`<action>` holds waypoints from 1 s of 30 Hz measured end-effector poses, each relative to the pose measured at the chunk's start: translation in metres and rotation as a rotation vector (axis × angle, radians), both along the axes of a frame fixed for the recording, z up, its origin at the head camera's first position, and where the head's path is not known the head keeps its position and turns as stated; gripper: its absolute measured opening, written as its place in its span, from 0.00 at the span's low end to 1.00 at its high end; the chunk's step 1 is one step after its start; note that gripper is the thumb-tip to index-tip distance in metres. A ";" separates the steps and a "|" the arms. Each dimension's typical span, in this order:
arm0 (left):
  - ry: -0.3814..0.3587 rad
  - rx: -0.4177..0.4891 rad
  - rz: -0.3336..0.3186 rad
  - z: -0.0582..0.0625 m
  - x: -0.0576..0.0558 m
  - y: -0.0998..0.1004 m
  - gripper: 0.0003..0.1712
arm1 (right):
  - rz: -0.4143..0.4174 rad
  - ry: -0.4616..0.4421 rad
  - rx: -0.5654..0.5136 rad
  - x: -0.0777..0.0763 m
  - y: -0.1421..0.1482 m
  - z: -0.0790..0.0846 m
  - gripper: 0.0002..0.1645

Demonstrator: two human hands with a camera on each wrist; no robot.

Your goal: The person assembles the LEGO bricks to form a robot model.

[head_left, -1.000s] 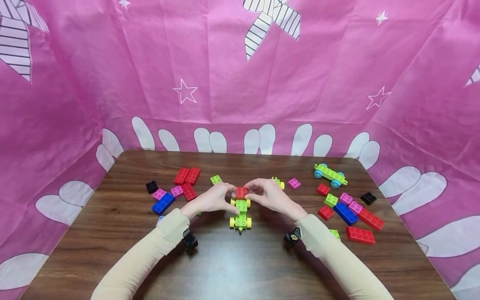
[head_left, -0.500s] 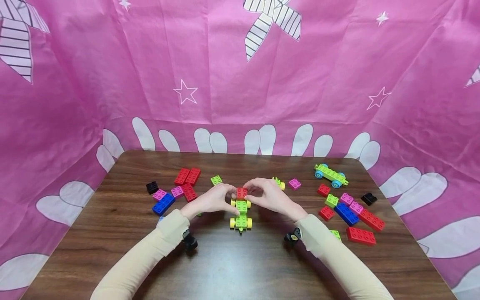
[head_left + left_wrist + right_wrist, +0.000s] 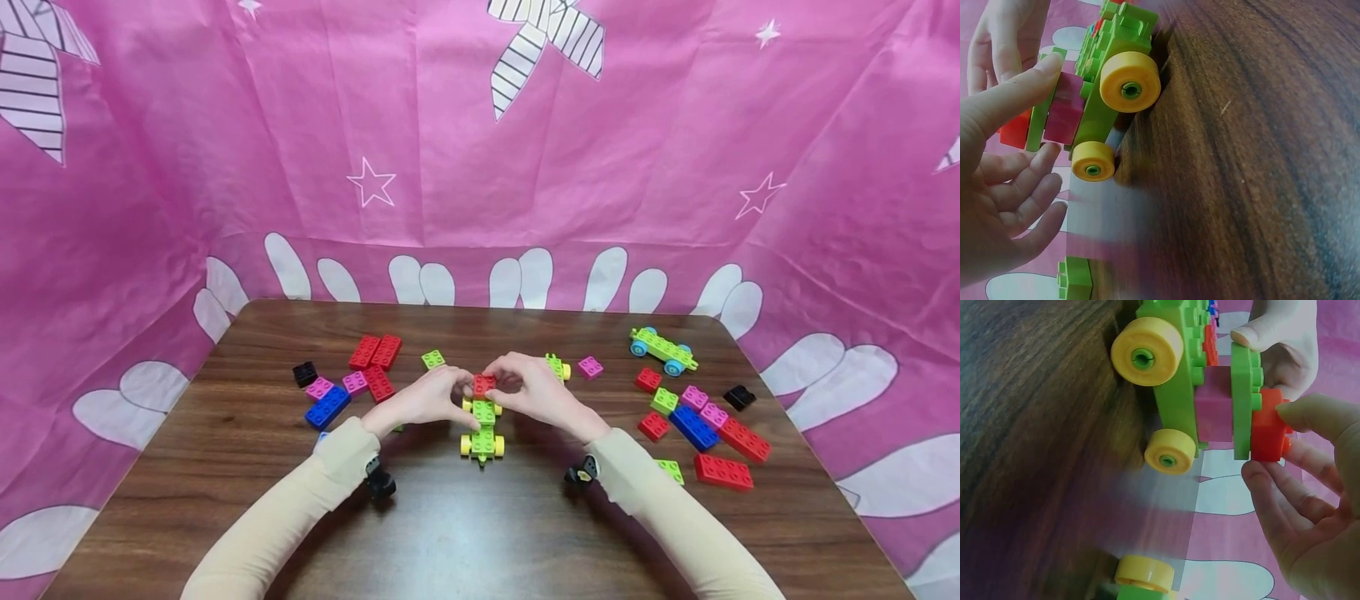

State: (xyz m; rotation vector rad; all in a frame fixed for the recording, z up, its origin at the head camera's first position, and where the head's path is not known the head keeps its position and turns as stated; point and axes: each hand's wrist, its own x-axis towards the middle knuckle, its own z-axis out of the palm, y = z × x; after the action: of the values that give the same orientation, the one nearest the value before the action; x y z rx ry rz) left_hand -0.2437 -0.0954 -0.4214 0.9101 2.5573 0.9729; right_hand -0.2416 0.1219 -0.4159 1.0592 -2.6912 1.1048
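A green toy car base [image 3: 482, 443] with yellow wheels stands mid-table between the hands. On it, in the right wrist view, sit a pink brick [image 3: 1214, 403], a thin green plate [image 3: 1242, 412] above that, and a red brick [image 3: 1267, 427] on top at one end. My left hand [image 3: 426, 398] grips the green plate, thumb at its near end and fingertips at the far one. With thumb and fingertips my right hand [image 3: 542, 393] pinches the red brick, thumb over its studded top.
Left of the hands lie red bricks [image 3: 386, 352], a blue brick [image 3: 327, 407] and a black brick [image 3: 304, 374]. Rightward are a green car base [image 3: 663, 350] with blue wheels and several loose bricks. Another yellow-wheeled base [image 3: 557, 367] is partly hidden behind the right hand.
My right hand has shifted slightly left, its thumb now farther over the red brick. The left hand and the car base stay in place.
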 end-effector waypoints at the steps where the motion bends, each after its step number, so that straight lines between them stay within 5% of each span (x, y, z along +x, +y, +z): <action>1: -0.009 0.003 -0.001 0.000 0.000 0.000 0.31 | -0.003 -0.012 -0.001 0.000 0.000 0.000 0.15; 16: -0.032 -0.002 0.002 0.001 -0.001 0.002 0.32 | -0.035 -0.063 0.031 0.001 -0.003 0.006 0.15; 30: 0.007 -0.050 0.042 0.004 0.006 0.002 0.34 | -0.005 0.007 0.064 0.003 0.003 0.004 0.17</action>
State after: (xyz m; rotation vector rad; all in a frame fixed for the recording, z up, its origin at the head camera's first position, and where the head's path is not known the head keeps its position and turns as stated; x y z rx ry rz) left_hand -0.2379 -0.0938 -0.4176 0.8512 2.6038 0.9146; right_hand -0.2387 0.1245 -0.4120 1.0625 -2.7396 1.0185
